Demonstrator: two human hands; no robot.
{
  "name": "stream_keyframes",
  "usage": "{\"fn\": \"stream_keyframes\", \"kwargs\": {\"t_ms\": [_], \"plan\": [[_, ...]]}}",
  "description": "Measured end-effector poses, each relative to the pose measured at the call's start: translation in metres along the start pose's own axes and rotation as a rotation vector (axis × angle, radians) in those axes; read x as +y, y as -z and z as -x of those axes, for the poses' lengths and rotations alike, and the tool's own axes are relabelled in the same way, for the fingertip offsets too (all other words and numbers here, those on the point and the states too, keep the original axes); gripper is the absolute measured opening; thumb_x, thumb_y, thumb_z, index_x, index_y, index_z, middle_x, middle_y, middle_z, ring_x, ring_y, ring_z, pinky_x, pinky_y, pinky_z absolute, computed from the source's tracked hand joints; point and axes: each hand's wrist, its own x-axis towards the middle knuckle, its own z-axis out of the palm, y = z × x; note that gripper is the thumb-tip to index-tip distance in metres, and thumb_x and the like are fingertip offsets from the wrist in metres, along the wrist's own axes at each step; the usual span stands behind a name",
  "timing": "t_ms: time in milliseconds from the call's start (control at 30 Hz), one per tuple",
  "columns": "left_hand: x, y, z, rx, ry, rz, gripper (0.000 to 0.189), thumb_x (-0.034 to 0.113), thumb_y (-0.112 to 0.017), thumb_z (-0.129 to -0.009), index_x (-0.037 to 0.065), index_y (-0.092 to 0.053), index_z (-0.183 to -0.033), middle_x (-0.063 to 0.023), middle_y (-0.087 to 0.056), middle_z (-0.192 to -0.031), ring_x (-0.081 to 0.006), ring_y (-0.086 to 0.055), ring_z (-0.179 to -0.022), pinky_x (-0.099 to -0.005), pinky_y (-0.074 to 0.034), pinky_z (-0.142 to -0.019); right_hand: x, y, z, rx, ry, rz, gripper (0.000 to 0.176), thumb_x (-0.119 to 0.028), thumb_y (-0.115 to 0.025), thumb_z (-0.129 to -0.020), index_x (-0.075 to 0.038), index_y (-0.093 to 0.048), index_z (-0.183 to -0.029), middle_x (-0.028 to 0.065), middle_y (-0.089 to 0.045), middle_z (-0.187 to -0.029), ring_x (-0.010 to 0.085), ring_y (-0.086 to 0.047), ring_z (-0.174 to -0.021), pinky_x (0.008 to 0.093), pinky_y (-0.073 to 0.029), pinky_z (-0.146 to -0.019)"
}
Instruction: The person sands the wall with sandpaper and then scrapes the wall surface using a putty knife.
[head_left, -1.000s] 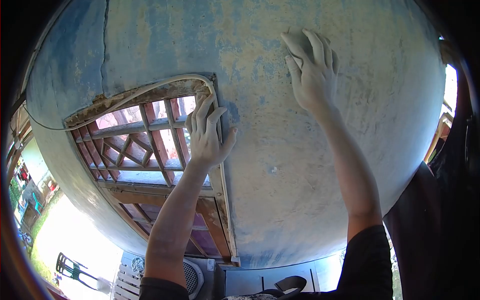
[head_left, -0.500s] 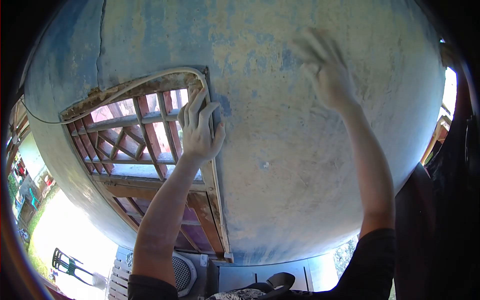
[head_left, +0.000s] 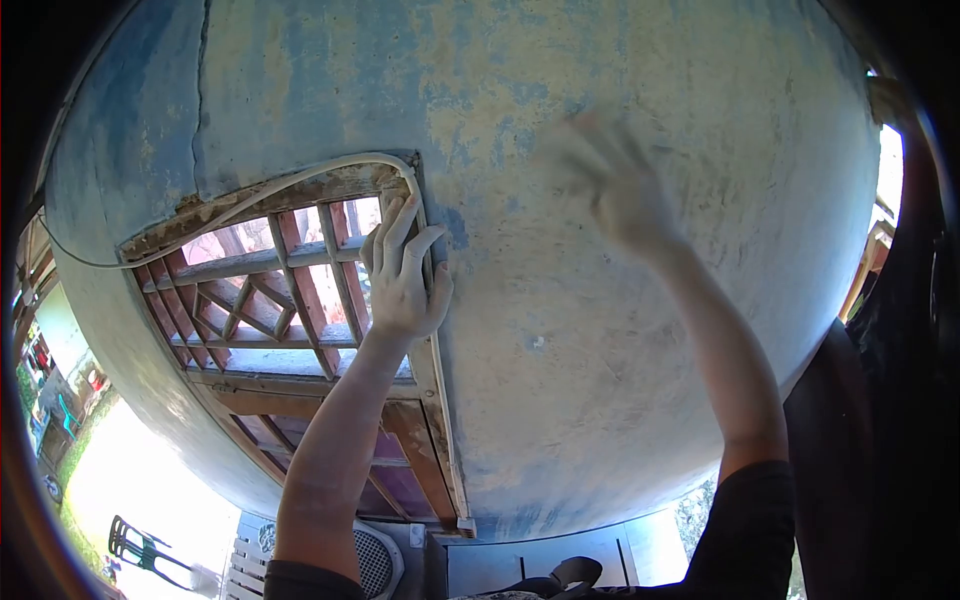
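Wall (head_left: 560, 270), upper right: your right hand (head_left: 630, 205) swung leftward, likely mid-rub, grip untellable; left hand (head_left: 402, 287) splayed on wooden frame (head_left: 325, 188).

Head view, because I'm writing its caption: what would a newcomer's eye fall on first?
Probably the patchy blue wall, filling most of the picture. Then the blurred right hand, above and right of centre, and the left hand at the right edge of the latticed window.

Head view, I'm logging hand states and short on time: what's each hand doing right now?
Left hand: open, fingers spread at the wooden frame.
Right hand: motion-blurred before the wall; grip cannot be told.
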Motion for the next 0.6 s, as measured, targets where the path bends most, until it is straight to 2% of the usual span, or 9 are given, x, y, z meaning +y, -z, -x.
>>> {"fn": "stream_keyframes", "kwargs": {"t_ms": [33,67,133,233,300,367,467,533,600], "plan": [[0.001,0.0,0.001,-0.006,0.013,-0.01,0.044,0.014,-0.061,-0.088,0.011,-0.057,-0.131,-0.0221,-0.045,-0.159,-0.0424,-0.043,-0.146,-0.0549,-0.029,-0.117,0.011,0.004,-0.011,0.125,-0.197,0.026,0.048,-0.026,-0.042,-0.112,-0.046,-0.045,-0.155,-0.0047,-0.028,-0.173,0.0241,-0.022,-0.16,0.0488,-0.015,-0.133],[0.001,0.001,0.003,-0.004,0.019,-0.011,0.044,0.014,-0.061,-0.088,0.011,-0.057,-0.131,-0.0221,-0.045,-0.159,-0.0424,-0.043,-0.146,-0.0549,-0.029,-0.117,0.027,-0.003,-0.018,0.121,-0.191,0.026,0.048,-0.026,-0.042,-0.112,-0.046,-0.045,-0.155,-0.0047,-0.028,-0.173,0.0241,-0.022,-0.16,0.0488,-0.015,-0.133],[0.002,0.001,0.002,0.008,0.01,0.002,0.041,0.012,-0.058,-0.09,0.011,-0.057,-0.131,-0.022,-0.046,-0.158,-0.0418,-0.044,-0.145,-0.0544,-0.03,-0.116,0.044,-0.005,-0.033,0.498,-0.444,0.07,0.047,-0.031,-0.043,-0.111,-0.039,-0.044,-0.158,0.0015,-0.026,-0.174,0.0265,-0.021,-0.161,0.0505,-0.017,-0.133],[0.001,0.0,0.004,0.012,0.009,0.001,0.038,0.01,-0.055,-0.092,0.011,-0.058,-0.129,-0.0218,-0.047,-0.158,-0.042,-0.044,-0.145,-0.0539,-0.031,-0.115,-0.014,-0.011,-0.031,0.36,-0.462,0.013,0.049,-0.035,-0.044,-0.111,-0.034,-0.043,-0.16,0.0034,-0.024,-0.175,0.0268,-0.021,-0.161,0.0496,-0.015,-0.133],[0.002,0.002,0.003,0.01,0.008,0.005,0.037,0.01,-0.055,-0.092,0.011,-0.059,-0.128,-0.0218,-0.047,-0.157,-0.0419,-0.044,-0.145,-0.0538,-0.032,-0.115,-0.052,-0.03,-0.001,-0.011,-0.063,0.137,0.048,-0.04,-0.042,-0.112,-0.039,-0.041,-0.159,-0.0008,-0.024,-0.175,0.0252,-0.02,-0.161,0.0488,-0.013,-0.133],[0.003,0.003,0.002,0.013,0.002,0.009,0.036,0.009,-0.055,-0.092,0.01,-0.06,-0.127,-0.0219,-0.047,-0.157,-0.0417,-0.045,-0.145,-0.0538,-0.032,-0.115,-0.074,-0.041,0.039,-0.233,0.342,-0.103,0.045,-0.043,-0.04,-0.111,-0.044,-0.043,-0.156,-0.0052,-0.028,-0.173,0.024,-0.021,-0.161,0.0494,-0.013,-0.133],[0.001,0.002,0.002,0.024,-0.008,0.005,0.035,0.008,-0.055,-0.092,0.009,-0.061,-0.126,-0.0221,-0.048,-0.157,-0.0416,-0.047,-0.143,-0.0536,-0.033,-0.114,-0.049,-0.048,0.056,-0.314,0.535,-0.087,0.045,-0.044,-0.035,-0.111,-0.049,-0.041,-0.155,-0.0095,-0.027,-0.173,0.024,-0.021,-0.161,0.0493,-0.014,-0.133],[0.001,0.001,0.004,0.012,0.011,-0.007,0.036,0.006,-0.055,-0.091,0.009,-0.06,-0.126,-0.022,-0.048,-0.157,-0.0413,-0.047,-0.143,-0.0531,-0.033,-0.115,-0.025,-0.015,0.032,-0.255,0.218,-0.074,0.044,-0.042,-0.035,-0.113,-0.044,-0.043,-0.156,-0.0073,-0.026,-0.174,0.0245,-0.02,-0.161,0.0496,-0.011,-0.133],[0.0,0.002,-0.001,0.008,0.009,0.0,0.036,0.006,-0.055,-0.091,0.009,-0.061,-0.126,-0.0212,-0.048,-0.157,-0.0409,-0.047,-0.143,-0.0525,-0.032,-0.115,0.012,-0.017,0.012,0.182,-0.421,-0.195,0.044,-0.039,-0.035,-0.114,-0.036,-0.048,-0.156,-0.0025,-0.025,-0.174,0.0281,-0.017,-0.162,0.0506,-0.01,-0.133]]}}
